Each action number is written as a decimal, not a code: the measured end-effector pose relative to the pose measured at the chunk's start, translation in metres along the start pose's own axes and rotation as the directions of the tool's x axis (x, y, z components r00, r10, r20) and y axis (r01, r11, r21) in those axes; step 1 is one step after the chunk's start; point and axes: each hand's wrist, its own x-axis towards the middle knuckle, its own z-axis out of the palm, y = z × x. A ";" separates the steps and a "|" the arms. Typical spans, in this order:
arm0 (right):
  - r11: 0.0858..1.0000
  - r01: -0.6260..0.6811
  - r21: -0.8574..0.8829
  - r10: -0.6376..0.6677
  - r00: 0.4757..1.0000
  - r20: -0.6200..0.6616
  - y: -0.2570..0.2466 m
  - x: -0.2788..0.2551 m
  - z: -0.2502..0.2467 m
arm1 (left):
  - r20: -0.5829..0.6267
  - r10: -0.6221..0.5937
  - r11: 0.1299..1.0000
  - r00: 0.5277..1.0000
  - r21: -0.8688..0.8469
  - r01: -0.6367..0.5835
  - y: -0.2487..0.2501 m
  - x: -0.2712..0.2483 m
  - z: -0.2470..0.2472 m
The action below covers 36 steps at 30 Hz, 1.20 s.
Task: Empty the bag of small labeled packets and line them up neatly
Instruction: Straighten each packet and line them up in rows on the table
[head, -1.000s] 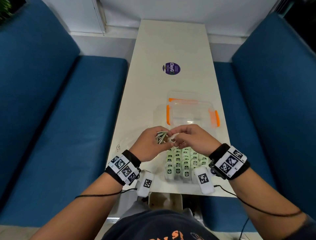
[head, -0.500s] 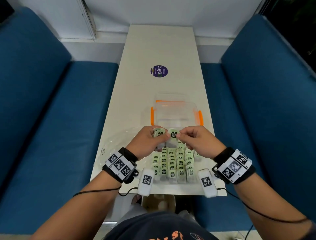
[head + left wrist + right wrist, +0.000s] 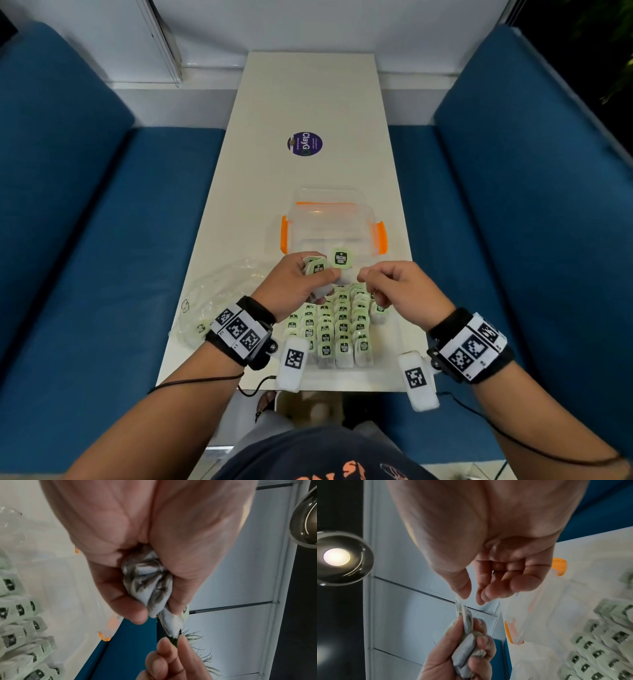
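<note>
My left hand [image 3: 301, 277] grips a bunch of small packets [image 3: 317, 267] with green labels; in the left wrist view their white bodies [image 3: 147, 582] are squeezed in the palm. One packet [image 3: 342, 258] sticks up out of the bunch. My right hand [image 3: 373, 277] is close beside it with curled fingers [image 3: 164, 647] pinching that packet's white tip [image 3: 171, 626]. Several rows of lined-up packets [image 3: 335, 329] lie on the white table [image 3: 308, 85] under both hands. The clear plastic bag [image 3: 219, 294] lies crumpled to the left.
A clear box with orange latches [image 3: 332, 226] stands just beyond my hands. Farther back a round purple sticker [image 3: 305, 144] is on the table. Blue benches [image 3: 102, 240] run along both sides. The table's near edge is just behind the packet rows.
One packet now stands up out of the bunch in my left hand, and my right hand has shifted slightly to the right of it. The rows on the table are unchanged.
</note>
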 end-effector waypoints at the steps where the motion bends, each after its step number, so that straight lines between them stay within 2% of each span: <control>1: 1.000 -0.014 0.011 0.014 1.000 0.016 0.001 -0.001 -0.001 | -0.001 0.004 1.000 1.000 -0.004 -0.004 -0.002 0.002 0.002; 17: 0.991 -0.024 0.135 0.023 1.000 0.010 0.005 0.001 -0.007 | 0.031 0.041 0.996 0.999 0.077 -0.043 -0.020 0.014 0.024; 21: 0.986 -0.049 0.161 0.045 0.999 0.030 0.003 -0.003 -0.011 | -0.012 0.059 0.997 0.998 -0.040 -0.059 -0.021 0.016 0.028; 30: 0.981 -0.030 0.191 0.028 1.000 0.012 0.001 -0.005 -0.009 | 0.005 0.024 0.957 1.000 -0.289 -0.022 -0.018 0.016 0.039; 36: 0.978 -0.010 0.207 0.014 1.000 -0.014 0.002 -0.004 -0.011 | 0.040 0.021 0.945 0.999 -0.328 -0.007 -0.019 0.015 0.041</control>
